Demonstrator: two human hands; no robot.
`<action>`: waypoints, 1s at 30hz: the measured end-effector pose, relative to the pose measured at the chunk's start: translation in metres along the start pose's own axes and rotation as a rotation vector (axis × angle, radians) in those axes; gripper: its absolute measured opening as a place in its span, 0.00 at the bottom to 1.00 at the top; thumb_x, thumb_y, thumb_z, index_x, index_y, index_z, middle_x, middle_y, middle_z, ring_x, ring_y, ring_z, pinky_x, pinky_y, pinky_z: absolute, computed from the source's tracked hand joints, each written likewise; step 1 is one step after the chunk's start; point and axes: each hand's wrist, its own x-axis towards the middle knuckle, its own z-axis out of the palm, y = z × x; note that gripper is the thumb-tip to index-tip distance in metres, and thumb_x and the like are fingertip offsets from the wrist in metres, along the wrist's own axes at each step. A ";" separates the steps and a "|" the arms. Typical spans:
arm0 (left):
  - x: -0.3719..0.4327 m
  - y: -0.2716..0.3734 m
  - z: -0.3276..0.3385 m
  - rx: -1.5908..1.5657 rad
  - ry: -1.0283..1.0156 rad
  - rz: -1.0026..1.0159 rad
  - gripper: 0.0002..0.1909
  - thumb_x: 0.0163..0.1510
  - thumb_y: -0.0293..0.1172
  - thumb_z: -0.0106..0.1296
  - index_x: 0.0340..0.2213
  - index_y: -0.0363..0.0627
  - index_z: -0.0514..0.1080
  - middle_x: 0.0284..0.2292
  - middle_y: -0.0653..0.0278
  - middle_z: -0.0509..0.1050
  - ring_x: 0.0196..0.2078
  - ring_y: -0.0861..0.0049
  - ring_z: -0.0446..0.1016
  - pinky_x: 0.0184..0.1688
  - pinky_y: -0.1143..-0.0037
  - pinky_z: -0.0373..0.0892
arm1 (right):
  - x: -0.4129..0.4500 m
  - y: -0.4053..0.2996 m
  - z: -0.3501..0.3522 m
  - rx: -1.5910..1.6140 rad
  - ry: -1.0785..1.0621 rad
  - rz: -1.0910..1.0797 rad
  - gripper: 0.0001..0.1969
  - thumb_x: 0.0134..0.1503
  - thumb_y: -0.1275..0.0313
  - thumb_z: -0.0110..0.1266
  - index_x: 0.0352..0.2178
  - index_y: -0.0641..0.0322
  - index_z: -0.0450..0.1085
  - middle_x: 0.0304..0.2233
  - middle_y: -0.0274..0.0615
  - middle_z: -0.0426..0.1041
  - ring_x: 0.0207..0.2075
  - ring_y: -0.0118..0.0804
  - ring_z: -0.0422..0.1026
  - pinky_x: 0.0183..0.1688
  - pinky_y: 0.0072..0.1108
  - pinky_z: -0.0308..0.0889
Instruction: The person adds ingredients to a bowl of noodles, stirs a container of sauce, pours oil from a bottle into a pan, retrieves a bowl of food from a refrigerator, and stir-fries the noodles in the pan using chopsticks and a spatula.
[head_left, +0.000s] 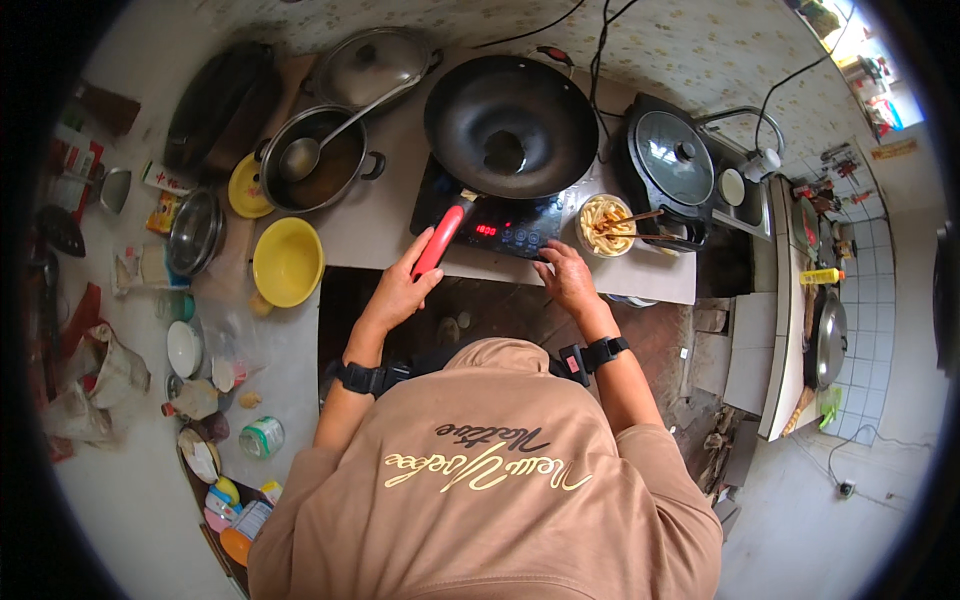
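A black wok with a small pool of clear liquid at its bottom stands on a black induction cooker. My left hand grips the end of the wok's red handle, thumb on one side and fingers on the other. At the cooker's front right corner, my right hand has its fingertips by the touch panel and holds nothing. Red digits glow on the panel. Just right of the cooker sits a tub of pale cut strips with reddish seasoning, a pair of chopsticks resting across it.
Left of the wok is a pot with a metal ladle in it. Nearer lies a yellow bowl. A lidded electric pan stands right, before a sink. Black cables hang behind the wok.
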 end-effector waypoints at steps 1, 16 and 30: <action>0.000 -0.001 -0.001 0.001 -0.011 0.007 0.33 0.49 0.30 0.50 0.56 0.57 0.53 0.24 0.65 0.66 0.16 0.84 0.62 0.20 0.81 0.63 | -0.001 0.001 -0.008 -0.007 0.009 0.008 0.11 0.48 0.68 0.54 0.33 0.63 0.70 0.41 0.50 0.69 0.43 0.51 0.66 0.43 0.32 0.63; 0.009 -0.014 -0.007 0.116 0.062 0.099 0.30 0.49 0.28 0.48 0.55 0.51 0.56 0.22 0.69 0.65 0.15 0.85 0.60 0.18 0.82 0.61 | -0.145 0.083 -0.045 0.015 -0.033 0.427 0.07 0.50 0.72 0.50 0.30 0.61 0.71 0.27 0.53 0.71 0.30 0.51 0.71 0.32 0.30 0.67; 0.010 -0.022 0.003 0.161 0.296 0.042 0.26 0.51 0.34 0.49 0.53 0.51 0.59 0.20 0.71 0.65 0.17 0.87 0.60 0.18 0.85 0.60 | -0.261 0.048 -0.057 0.367 -0.543 0.742 0.26 0.54 0.65 0.41 0.55 0.52 0.50 0.47 0.54 0.64 0.49 0.53 0.63 0.49 0.34 0.59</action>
